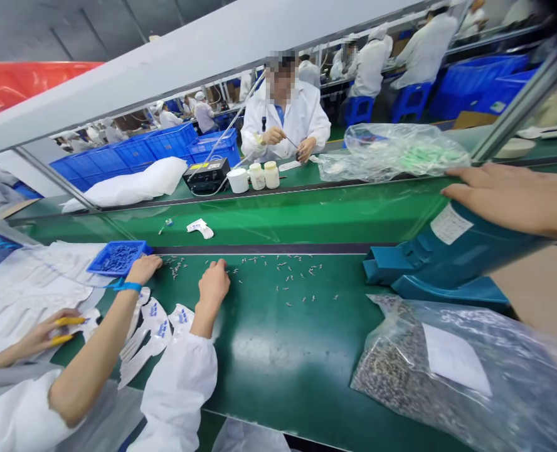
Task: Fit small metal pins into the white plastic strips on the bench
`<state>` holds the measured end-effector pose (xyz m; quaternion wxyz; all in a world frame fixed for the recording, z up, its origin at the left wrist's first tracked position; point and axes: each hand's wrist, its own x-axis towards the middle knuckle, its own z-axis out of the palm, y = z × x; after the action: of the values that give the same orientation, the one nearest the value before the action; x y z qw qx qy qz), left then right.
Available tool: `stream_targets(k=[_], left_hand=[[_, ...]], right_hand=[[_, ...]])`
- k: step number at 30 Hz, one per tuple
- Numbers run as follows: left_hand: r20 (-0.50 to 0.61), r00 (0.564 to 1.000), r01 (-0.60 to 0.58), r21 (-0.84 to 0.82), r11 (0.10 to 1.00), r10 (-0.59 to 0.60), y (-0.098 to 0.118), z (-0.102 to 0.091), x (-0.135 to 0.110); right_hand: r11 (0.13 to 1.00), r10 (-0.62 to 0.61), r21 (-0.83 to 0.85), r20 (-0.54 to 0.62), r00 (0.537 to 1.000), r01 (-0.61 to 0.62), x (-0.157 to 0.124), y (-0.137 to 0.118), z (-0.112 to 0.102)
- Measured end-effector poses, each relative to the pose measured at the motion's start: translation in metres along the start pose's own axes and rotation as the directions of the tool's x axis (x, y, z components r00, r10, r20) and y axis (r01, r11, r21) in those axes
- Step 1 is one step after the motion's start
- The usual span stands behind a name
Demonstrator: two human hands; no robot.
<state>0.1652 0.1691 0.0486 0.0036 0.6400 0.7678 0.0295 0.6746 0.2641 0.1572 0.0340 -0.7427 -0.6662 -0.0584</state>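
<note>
My left hand (212, 287), in a white sleeve, rests low on the green work surface (278, 358) with its fingers curled down. Small metal parts (288, 276) lie scattered beside it; whatever is under the fingertips is hidden. At the right, my right hand (509, 194) grips the upper edge of a tilted teal plastic bin (414, 245) with a white label. Below that bin lies a clear plastic bag (401, 358) full of small metallic parts. Left of my left hand are white printed cut-out pieces (153, 323).
A co-worker's blue-strapped hand (143, 269) is beside a blue tray (118, 258); a hand with yellow finger cots (59, 329) touches a white piece. Across the green divider (259, 220), a person (285, 119) works behind white jars (257, 177) and a clear bag (391, 154).
</note>
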Motion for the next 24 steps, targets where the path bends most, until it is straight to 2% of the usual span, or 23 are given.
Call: stream_targets(k=[2, 4, 5, 6, 7, 8, 9, 12, 17, 21, 24], left_hand=[[-0.016, 0.996, -0.093, -0.015, 0.996, 0.093, 0.016, 0.006, -0.018], [0.011, 0.951, -0.309, -0.06, 0.949, 0.31, 0.041, 0.016, -0.042], [0.034, 0.884, -0.461, -0.097, 0.882, 0.466, 0.055, 0.023, -0.054], [0.034, 0.746, -0.656, -0.136, 0.742, 0.665, 0.069, 0.03, -0.063], [0.02, 0.647, -0.751, -0.157, 0.642, 0.762, 0.083, 0.037, -0.069], [0.008, 0.593, -0.793, -0.168, 0.586, 0.805, 0.094, 0.043, -0.072], [0.0, 0.565, -0.813, -0.171, 0.557, 0.825, 0.104, 0.048, -0.071], [-0.005, 0.595, -0.796, -0.142, 0.588, 0.804, 0.117, 0.059, -0.054], [-0.017, 0.613, -0.79, -0.027, 0.613, 0.79, 0.11, 0.065, -0.019], [-0.037, 0.616, -0.787, 0.016, 0.616, 0.787, 0.102, 0.059, -0.002], [-0.084, 0.606, -0.794, -0.012, 0.608, 0.791, 0.1, 0.05, -0.003]], right_hand=[[0.999, 0.04, -0.003, 0.077, 0.996, -0.04, -0.011, -0.013, -0.014], [0.999, 0.051, -0.001, 0.1, 0.994, -0.051, -0.015, -0.019, -0.021], [0.999, 0.049, 0.001, 0.098, 0.994, -0.05, -0.015, -0.019, -0.022], [0.999, 0.046, 0.004, 0.09, 0.995, -0.047, -0.015, -0.019, -0.022], [0.999, 0.044, 0.007, 0.085, 0.995, -0.045, -0.014, -0.018, -0.021], [0.999, 0.042, 0.008, 0.082, 0.996, -0.043, -0.014, -0.017, -0.02], [0.999, 0.043, 0.008, 0.084, 0.996, -0.044, -0.014, -0.017, -0.02], [0.998, 0.055, 0.011, 0.102, 0.993, -0.057, -0.015, -0.018, -0.021], [0.999, 0.043, 0.027, 0.115, 0.992, -0.047, -0.018, -0.022, -0.024], [0.997, 0.058, 0.036, 0.123, 0.991, -0.063, -0.021, -0.024, -0.027], [0.997, 0.058, 0.035, 0.134, 0.989, -0.063, -0.024, -0.028, -0.032]])
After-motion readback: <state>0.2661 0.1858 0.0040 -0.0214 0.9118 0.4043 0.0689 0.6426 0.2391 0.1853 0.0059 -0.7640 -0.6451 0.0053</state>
